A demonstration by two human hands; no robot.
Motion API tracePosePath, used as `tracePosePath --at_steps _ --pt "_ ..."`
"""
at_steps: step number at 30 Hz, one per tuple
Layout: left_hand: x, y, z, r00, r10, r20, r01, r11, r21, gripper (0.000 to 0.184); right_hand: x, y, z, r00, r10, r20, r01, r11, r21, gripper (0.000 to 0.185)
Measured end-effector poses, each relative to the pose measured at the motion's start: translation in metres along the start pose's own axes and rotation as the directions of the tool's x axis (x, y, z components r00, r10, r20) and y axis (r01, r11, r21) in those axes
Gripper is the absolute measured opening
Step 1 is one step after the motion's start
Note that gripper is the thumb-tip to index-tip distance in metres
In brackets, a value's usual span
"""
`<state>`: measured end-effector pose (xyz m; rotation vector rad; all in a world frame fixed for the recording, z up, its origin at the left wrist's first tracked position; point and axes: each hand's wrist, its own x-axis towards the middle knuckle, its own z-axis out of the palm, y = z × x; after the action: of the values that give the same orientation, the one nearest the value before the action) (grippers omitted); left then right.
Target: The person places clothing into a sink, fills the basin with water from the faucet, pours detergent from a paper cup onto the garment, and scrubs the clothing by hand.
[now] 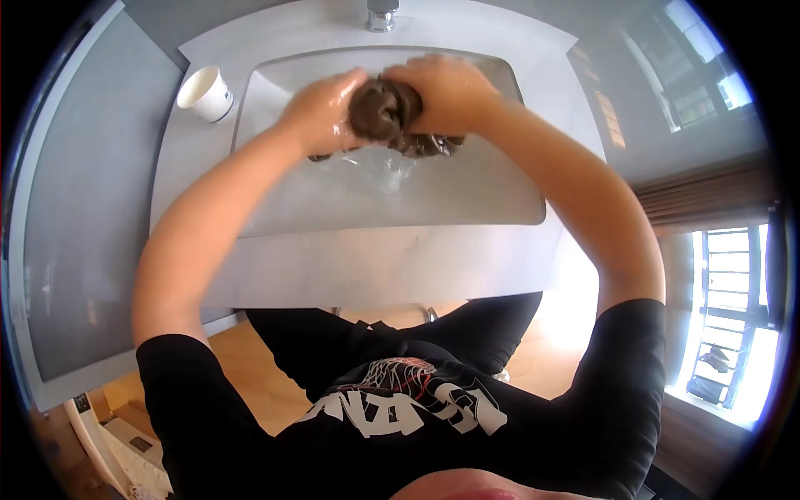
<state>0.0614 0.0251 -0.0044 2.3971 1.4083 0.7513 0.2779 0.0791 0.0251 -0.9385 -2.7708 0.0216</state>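
A wet, dark brown cloth (383, 110) is bunched up between my two hands, over the sink basin (475, 196). My left hand (323, 112) grips its left side, and water glistens on the skin. On the other side, my right hand (446, 90) is wrapped around the cloth, with the fingers curled over it. Part of the cloth hangs below my hands toward the basin. Water splashes or shimmers just beneath it.
A chrome faucet (382, 15) stands at the back of the white counter (375, 262). A white paper cup (206, 94) is on the counter left of the basin. Grey panels flank both sides, and a bright window (729, 275) is at the right.
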Motion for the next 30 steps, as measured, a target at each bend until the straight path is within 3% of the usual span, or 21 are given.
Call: tracePosePath --at_steps 2,6,8,11,14,17,18,21,24,28,30 --pt "0.002 0.013 -0.017 0.997 -0.064 -0.041 0.063 0.998 -0.029 0.063 0.003 -0.005 -0.023 1.0 -0.002 -0.031 0.004 0.999 0.054 0.039" --pt "0.009 0.027 -0.042 0.988 -0.043 -0.146 0.028 0.994 -0.104 0.066 0.007 -0.022 -0.07 1.0 0.027 -0.01 -0.025 0.985 0.171 0.051" --pt "0.01 0.035 -0.053 0.979 0.033 -0.201 -0.057 0.992 -0.113 0.058 0.009 -0.02 -0.095 0.994 -0.095 0.058 0.097 0.994 -0.039 0.058" --pt "0.013 0.035 -0.058 0.932 0.172 -0.319 -0.21 0.974 -0.087 0.048 0.001 -0.017 -0.101 0.978 -0.184 -0.097 0.177 0.981 -0.083 0.06" --pt "0.01 0.047 -0.047 0.8 0.176 -0.573 -0.27 0.959 -0.083 0.036 0.005 -0.003 -0.093 0.986 -0.145 -0.084 0.134 0.983 -0.123 0.061" --pt "0.002 0.017 -0.018 0.842 -0.003 -0.539 -0.133 0.968 -0.212 0.06 -0.004 0.011 -0.063 0.915 -0.198 -0.351 0.244 0.965 0.093 0.039" --pt "-0.003 0.023 -0.014 0.843 -0.039 -0.536 -0.12 0.958 -0.259 0.059 -0.004 0.006 -0.048 0.888 -0.169 -0.429 0.246 0.961 0.13 0.051" --pt "-0.005 0.009 0.007 0.813 -0.12 -0.569 -0.134 0.914 -0.383 0.058 -0.016 0.004 -0.019 0.904 0.061 -0.423 0.091 0.94 0.33 0.038" --pt "-0.007 0.005 0.018 0.802 -0.18 -0.569 -0.085 0.909 -0.408 0.056 -0.023 0.001 0.0 0.848 0.268 -0.457 0.007 0.857 0.515 0.029" --pt "-0.012 0.0 0.025 0.829 -0.236 -0.507 0.028 0.923 -0.384 0.055 -0.032 0.005 0.011 0.787 0.55 -0.279 -0.196 0.651 0.733 0.025" --pt "-0.011 -0.006 0.027 0.862 -0.265 -0.432 0.062 0.901 -0.43 0.055 -0.034 0.017 0.021 0.772 0.574 -0.275 -0.194 0.624 0.757 0.027"
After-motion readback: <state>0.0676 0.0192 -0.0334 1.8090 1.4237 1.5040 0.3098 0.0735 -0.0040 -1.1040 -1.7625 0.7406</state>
